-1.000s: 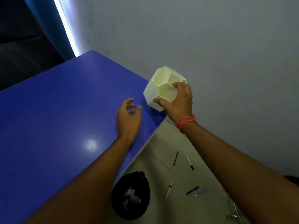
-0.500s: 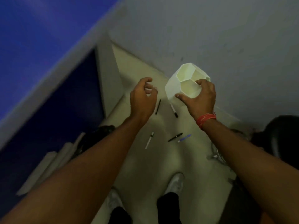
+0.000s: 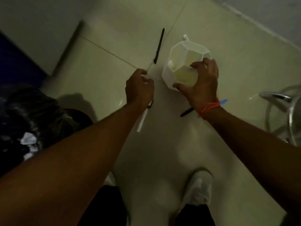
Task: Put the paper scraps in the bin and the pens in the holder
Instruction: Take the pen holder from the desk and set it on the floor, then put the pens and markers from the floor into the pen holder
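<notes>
The right hand [image 3: 202, 85] holds the white holder [image 3: 184, 62] above the floor [image 3: 162, 152], its grip pressed around the holder's side. The left hand [image 3: 140, 88] is curled shut with nothing in it. Pens lie on the floor: a black pen [image 3: 159, 45], a white pen [image 3: 142, 119], and another black pen [image 3: 186, 112]. The bin [image 3: 40, 115] with paper scraps [image 3: 28, 139] sits at the left.

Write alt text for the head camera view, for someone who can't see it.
Seen from above, the right hand holds a white faceted pen holder low over a tiled floor strewn with pens, while the curled left hand reaches down beside it.
</notes>
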A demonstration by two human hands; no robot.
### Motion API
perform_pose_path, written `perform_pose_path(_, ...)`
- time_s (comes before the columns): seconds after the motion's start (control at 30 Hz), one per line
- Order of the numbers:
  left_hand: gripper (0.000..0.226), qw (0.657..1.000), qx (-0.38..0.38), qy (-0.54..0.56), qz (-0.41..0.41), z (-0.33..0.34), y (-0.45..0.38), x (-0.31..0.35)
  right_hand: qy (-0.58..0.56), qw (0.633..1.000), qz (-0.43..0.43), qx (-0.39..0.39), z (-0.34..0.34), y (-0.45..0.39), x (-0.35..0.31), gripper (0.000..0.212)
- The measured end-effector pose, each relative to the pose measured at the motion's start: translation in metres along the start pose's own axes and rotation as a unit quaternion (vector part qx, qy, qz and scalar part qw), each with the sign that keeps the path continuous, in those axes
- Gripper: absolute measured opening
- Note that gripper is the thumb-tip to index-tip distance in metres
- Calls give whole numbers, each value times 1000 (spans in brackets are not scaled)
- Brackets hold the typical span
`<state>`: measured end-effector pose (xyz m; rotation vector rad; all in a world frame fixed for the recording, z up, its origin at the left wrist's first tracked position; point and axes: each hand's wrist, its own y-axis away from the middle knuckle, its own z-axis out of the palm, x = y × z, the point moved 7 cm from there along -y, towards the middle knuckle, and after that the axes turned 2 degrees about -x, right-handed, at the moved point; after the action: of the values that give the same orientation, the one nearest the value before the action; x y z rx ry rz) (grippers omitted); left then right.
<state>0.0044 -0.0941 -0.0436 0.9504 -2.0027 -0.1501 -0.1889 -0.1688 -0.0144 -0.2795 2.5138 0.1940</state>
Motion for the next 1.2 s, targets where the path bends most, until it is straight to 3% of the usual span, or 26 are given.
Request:
perform_pose_path(0.2,33,993,51,-53,95,31,-68,7,47,994,-90,51,33,-2,22,65)
perform_pose_path(0.4,43,961,-17,-237,144,69,-133,41,-7,986,-153,67,24,-3,24,87)
perform_pose_path(0.47,34,942,-47,-286,170,77,-141,51,-83,983,-106,123,7,-9,40,80)
perform_pose_path(0.53,24,921,-68,-335,188,79,-142,60,-166,969,4,184,-5,-16,73,62)
perform_pose_path(0.6,25,907,-72,-367,192,74,-141,68,-144,968,78,191,-12,-20,104,44)
perform_pose_path(0.67,32,913,-55,-359,185,60,-139,77,-62,982,123,130,-15,-21,130,28)
perform_pose_path(0.73,34,933,-45,-308,182,44,-131,85,-11,980,176,92,-22,-13,153,25)
perform_pose_path(0.83,38,972,-55,-157,166,21,-102,87,94,966,241,11,-22,7,167,44)
perform_pose_path(0.93,30,974,-30,-81,209,9,-64,85,157,949,265,-65,-7,33,173,59)
perform_pose_path(1.07,25,958,-11,-81,275,3,-25,84,83,953,286,-52,9,39,172,52)
perform_pose_path(1.2,26,957,-7,-85,277,-10,-6,85,48,957,284,-13,-1,20,157,54)
